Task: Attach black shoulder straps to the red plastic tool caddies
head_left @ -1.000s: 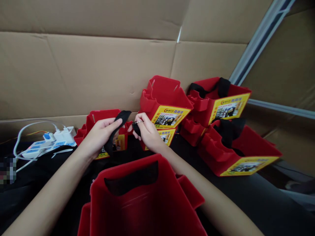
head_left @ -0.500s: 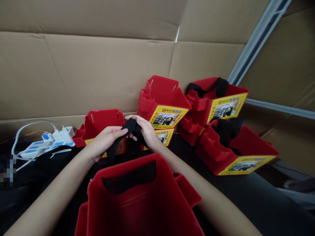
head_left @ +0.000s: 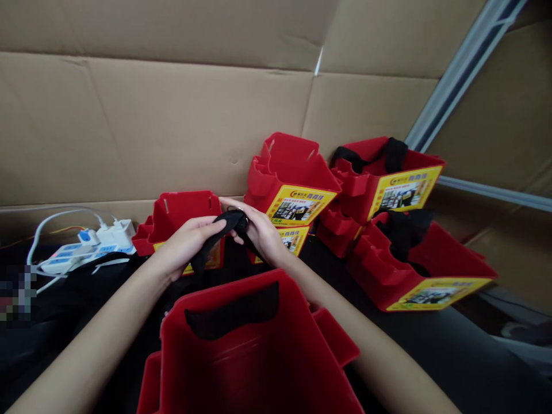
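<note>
Just beyond the near box [head_left: 297, 322], your left hand [head_left: 187, 241] pinches the black strap [head_left: 211, 241] and your right hand [head_left: 263, 233] grips it close by, beside a shiny piece [head_left: 235, 208] too small to make out. A black band [head_left: 235, 313] crosses that box's far wall inside. You'd do well to hold the strap flat, steady it left-handed, and straighten any twist before pulling.

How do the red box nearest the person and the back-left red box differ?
The near box has a black strap across its inside; the back-left box shows bare slots. The back-left box shows a yellow label; the near box shows none. Both are red and open-topped.
</note>
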{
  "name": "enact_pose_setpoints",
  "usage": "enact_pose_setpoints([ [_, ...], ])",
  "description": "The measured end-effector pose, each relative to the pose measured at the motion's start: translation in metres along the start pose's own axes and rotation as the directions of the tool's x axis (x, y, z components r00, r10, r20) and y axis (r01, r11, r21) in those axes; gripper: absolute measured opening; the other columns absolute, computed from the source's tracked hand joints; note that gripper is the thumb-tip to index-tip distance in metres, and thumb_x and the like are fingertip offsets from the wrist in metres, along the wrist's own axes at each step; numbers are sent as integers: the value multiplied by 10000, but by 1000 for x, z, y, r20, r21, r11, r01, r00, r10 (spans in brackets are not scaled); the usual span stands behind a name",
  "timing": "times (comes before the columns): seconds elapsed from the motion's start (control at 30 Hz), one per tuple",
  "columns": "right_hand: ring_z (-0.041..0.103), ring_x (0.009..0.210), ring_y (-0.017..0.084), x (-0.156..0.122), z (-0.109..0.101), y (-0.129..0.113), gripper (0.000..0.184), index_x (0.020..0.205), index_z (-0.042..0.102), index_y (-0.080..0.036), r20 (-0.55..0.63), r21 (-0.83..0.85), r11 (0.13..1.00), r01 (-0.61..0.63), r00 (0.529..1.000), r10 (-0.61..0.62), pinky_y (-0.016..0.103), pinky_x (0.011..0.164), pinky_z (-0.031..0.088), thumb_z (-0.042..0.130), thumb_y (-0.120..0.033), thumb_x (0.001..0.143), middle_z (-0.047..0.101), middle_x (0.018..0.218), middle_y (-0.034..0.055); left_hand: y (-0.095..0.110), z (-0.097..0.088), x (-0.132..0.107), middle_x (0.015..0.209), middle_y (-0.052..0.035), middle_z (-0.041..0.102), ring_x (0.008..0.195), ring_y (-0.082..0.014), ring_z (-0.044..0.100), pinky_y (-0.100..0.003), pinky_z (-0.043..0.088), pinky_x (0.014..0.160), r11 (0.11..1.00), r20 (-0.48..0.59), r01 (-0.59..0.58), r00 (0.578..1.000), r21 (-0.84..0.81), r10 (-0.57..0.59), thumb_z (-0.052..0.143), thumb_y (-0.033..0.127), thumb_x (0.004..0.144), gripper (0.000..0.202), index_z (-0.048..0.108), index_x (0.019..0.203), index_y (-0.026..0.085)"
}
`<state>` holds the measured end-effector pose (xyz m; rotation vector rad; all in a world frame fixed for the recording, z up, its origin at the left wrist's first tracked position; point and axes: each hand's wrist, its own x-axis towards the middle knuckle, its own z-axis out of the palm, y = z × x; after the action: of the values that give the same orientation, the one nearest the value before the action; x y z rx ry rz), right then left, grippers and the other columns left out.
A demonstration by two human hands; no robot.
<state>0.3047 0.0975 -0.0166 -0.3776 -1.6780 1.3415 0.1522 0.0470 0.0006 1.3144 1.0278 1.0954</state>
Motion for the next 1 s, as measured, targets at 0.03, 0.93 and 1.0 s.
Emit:
enact_pose_setpoints([
  [0.03, 452, 635, 126, 0, 1, -2, 365, 1117, 631, -245, 7, 48, 998, -42, 999, 42, 223, 494, 350, 420, -414, 872, 530, 760, 17, 0, 0, 0, 476, 59, 462, 476, -97, 429, -220, 310, 519, 1000, -12, -15, 1000, -2, 15, 615, 360, 798, 199, 633, 726, 175],
  [0.93, 573, 882, 113, 0, -7, -6, 310, 952, 564, -213, -20, -174, 982, 73, 997, -78, 272, 836, 473, 714, -194, 683, 581, 987, 9, -11, -3, 7, 1113, -51, 645, 945, -174, 629, -284, 499, 821, 893, -120, -371, 904, 256, 410, 663, 265, 774, 528, 484, 1269, 222],
  [1.0, 572, 833, 102, 1, -8, -8, 291, 939, 584, -206, -60, -144, 987, 66, 995, -75, 268, 837, 473, 713, -185, 679, 586, 930, 1, -10, -4, 6, 1173, -57, 627, 995, -193, 618, -289, 500, 851, 832, -108, -420, 868, 363, 485, 655, 285, 780, 392, 584, 1156, 201],
])
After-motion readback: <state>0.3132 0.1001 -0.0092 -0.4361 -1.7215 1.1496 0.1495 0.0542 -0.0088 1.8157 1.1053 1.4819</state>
